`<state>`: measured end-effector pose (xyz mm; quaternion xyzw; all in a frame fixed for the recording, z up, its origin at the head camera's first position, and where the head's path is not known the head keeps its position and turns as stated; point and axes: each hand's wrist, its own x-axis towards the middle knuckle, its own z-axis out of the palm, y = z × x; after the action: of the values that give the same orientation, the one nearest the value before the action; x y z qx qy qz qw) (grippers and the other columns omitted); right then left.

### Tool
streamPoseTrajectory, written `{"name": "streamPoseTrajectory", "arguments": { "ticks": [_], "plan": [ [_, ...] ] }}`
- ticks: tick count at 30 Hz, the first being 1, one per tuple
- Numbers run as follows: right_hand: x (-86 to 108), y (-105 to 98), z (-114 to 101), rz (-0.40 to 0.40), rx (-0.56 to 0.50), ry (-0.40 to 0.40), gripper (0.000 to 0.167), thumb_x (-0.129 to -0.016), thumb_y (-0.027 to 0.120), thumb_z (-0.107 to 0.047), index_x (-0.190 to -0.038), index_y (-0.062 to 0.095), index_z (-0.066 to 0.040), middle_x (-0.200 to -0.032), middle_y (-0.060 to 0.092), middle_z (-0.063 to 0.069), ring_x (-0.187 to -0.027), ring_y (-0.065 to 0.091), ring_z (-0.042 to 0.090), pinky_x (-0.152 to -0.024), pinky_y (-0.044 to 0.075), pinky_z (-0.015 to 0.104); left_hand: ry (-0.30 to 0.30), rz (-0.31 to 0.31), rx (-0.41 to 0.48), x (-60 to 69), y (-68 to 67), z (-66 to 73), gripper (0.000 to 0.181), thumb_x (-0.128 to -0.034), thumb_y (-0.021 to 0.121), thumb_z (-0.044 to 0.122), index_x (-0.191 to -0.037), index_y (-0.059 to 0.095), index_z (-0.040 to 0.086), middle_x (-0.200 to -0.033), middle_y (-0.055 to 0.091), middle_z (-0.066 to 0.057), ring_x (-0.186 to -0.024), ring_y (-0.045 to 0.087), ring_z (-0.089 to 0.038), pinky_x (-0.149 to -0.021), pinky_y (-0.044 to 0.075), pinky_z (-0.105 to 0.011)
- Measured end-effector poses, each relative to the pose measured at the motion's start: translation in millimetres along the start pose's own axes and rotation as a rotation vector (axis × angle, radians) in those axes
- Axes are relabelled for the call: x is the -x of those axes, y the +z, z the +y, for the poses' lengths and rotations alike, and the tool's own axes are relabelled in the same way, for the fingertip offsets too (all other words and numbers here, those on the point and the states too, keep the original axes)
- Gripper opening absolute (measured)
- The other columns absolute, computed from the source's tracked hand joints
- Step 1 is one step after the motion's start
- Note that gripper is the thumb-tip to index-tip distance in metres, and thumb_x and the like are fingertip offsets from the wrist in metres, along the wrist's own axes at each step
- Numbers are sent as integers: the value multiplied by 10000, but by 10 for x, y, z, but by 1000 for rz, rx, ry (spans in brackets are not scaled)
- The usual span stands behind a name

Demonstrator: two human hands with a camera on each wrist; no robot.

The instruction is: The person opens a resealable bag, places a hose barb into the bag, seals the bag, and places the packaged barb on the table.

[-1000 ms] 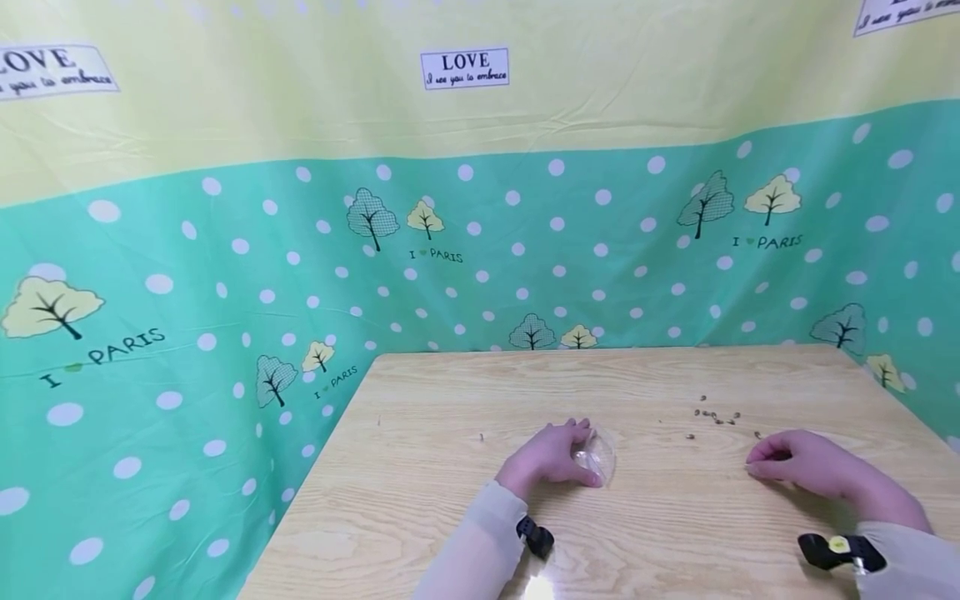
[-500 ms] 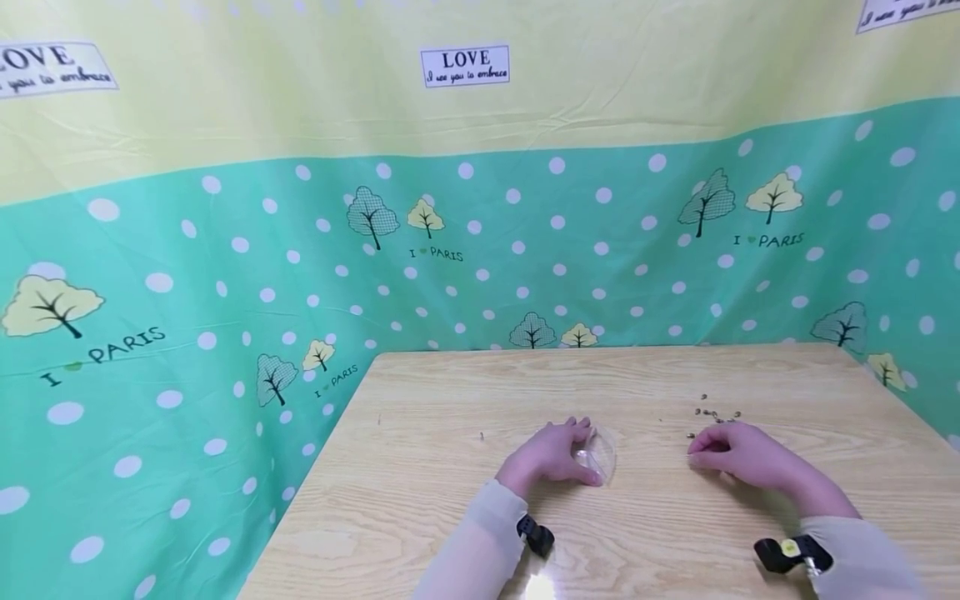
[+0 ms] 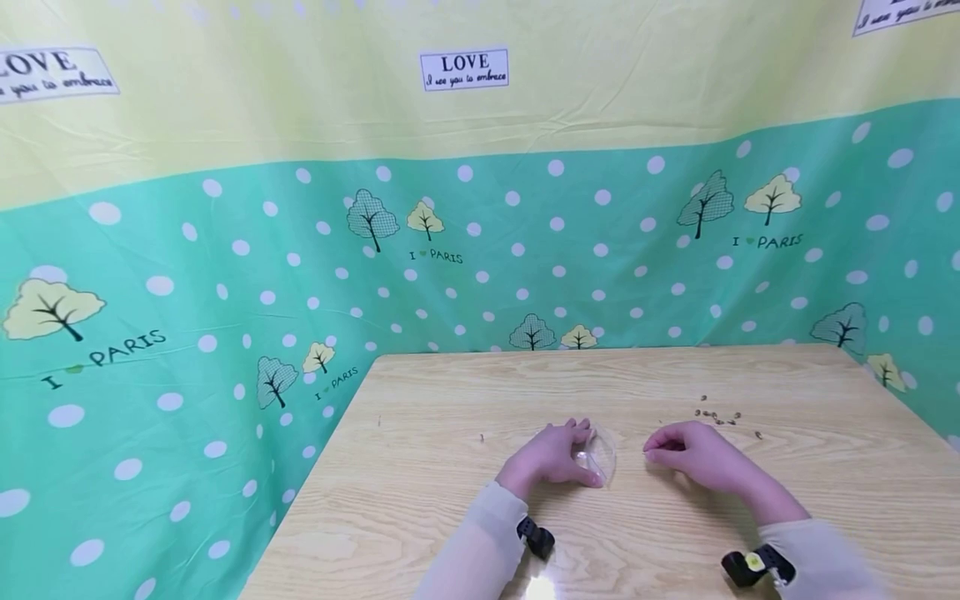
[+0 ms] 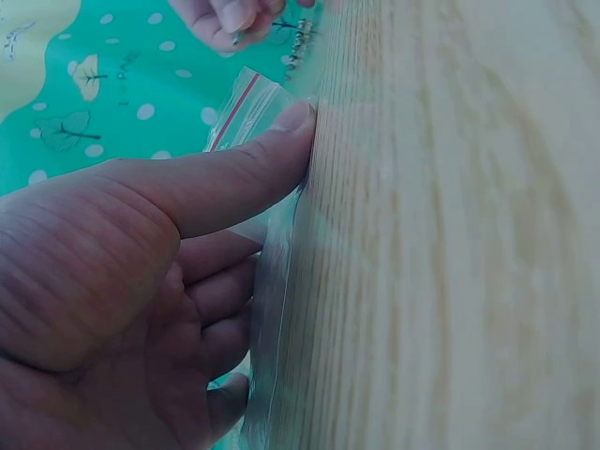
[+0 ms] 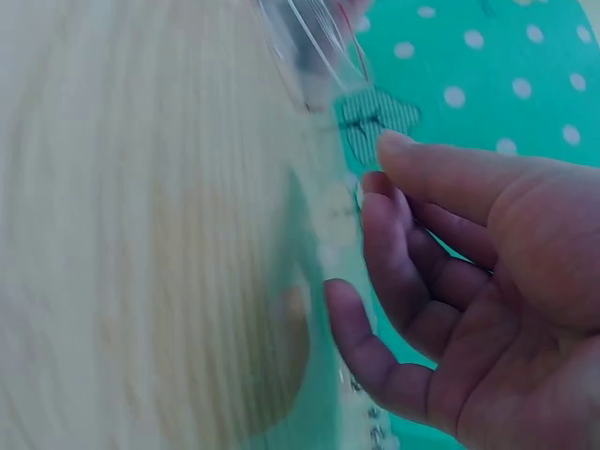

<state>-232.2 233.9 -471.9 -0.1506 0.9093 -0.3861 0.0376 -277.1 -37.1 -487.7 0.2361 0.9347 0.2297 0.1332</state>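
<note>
A clear zip bag (image 3: 602, 457) with a red stripe along its edge lies on the table, and my left hand (image 3: 553, 454) holds it between thumb and fingers. In the left wrist view the thumb presses the bag (image 4: 246, 108) near its mouth, fingers curled behind it. To the right of the bag my right hand (image 3: 697, 454) is just above the table, thumb and index fingertip together. A tiny metallic piece (image 4: 237, 38) shows at those fingertips in the left wrist view; its exact kind is too small to tell. Several similar small dark metal pieces (image 3: 718, 421) lie scattered beyond the right hand.
The wood-grain table (image 3: 420, 517) reaches back to a green and yellow printed curtain (image 3: 480, 233). A single tiny piece (image 3: 482, 438) lies left of the left hand. A wrist camera (image 3: 757, 565) sits on the right sleeve, another camera (image 3: 535, 537) on the left.
My right hand has moved left across the table from beside the scattered pieces, closer to the bag. The left hand and the bag have stayed in place.
</note>
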Motion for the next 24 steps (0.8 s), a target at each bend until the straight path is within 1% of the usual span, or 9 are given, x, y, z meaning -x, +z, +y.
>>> {"name": "streamPoseTrajectory", "arguments": {
  "ticks": [5,10,15,20,24],
  "plan": [
    [-39,128,-114,48,-18,-2,147,-1000,767,-219,-1082,796,-101,-1013,742,-30,-917,640,154,-783,548,307,-19,4,0,7,6,-9,883,-848,903,470,-1609,512,251,-1707,368,112,-1593,306,-287,-1303,247,-447],
    [-69,225,-188,77,-27,-2,160,-995,776,-229,-1094,802,-105,-1044,759,-24,-948,661,143,-809,561,323,-14,9,-7,12,-1,-9,872,-851,900,472,-1603,523,245,-1699,379,121,-1594,305,-265,-1304,243,-437],
    [-70,279,-234,89,-37,21,154,-998,773,-230,-1091,799,-110,-1030,757,-24,-899,643,140,-753,547,307,4,10,-16,5,1,-13,858,-855,897,471,-1595,536,229,-1694,384,129,-1597,298,-228,-1306,237,-423],
    [-62,301,-267,103,-75,51,166,-1007,762,-214,-1105,791,-83,-981,741,-10,-804,615,176,-633,530,288,4,10,-19,1,10,-11,856,-857,895,473,-1595,536,231,-1696,380,130,-1596,299,-236,-1306,238,-425],
    [-67,321,-287,112,-81,38,146,-1010,756,-185,-1095,792,-71,-960,741,-9,-782,612,181,-607,524,281,5,10,-15,7,4,-8,859,-856,896,472,-1595,535,225,-1696,380,126,-1597,297,-235,-1307,233,-424]
  ]
}}
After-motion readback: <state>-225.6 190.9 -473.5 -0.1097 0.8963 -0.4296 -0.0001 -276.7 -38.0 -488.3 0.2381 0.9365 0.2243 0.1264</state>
